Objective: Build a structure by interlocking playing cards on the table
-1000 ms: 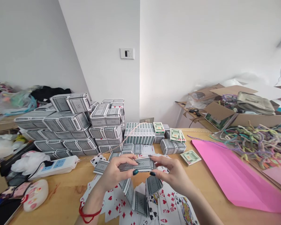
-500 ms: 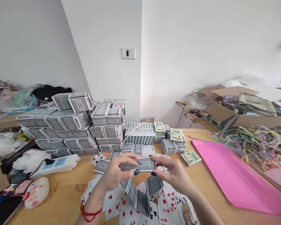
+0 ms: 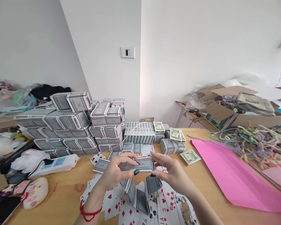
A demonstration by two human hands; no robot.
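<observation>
Folded playing cards with grey patterned backs (image 3: 140, 165) lie level between my two hands, just above the table. My left hand (image 3: 120, 170) grips their left end, thumb along the near edge and fingers on top. At the right end, my right hand (image 3: 167, 168) pinches them with thumb and fingertips. Below hang or stand more folded cards (image 3: 141, 200), joined loosely in a ring; how they connect is partly hidden. Loose face-up playing cards (image 3: 128, 214) spread over the table under and around my hands.
Card blocks (image 3: 67, 120) rise in tall stacks at the back left. Card boxes (image 3: 140, 132) stand at the back middle, with a green card box (image 3: 190, 157) to the right. A pink sheet (image 3: 227, 178), tangled yarn (image 3: 245, 140) and a power strip (image 3: 58, 165) flank the work.
My right hand's fingers have shifted slightly at the right end of the folded cards. My left hand keeps its hold. The whole view has moved a little.
</observation>
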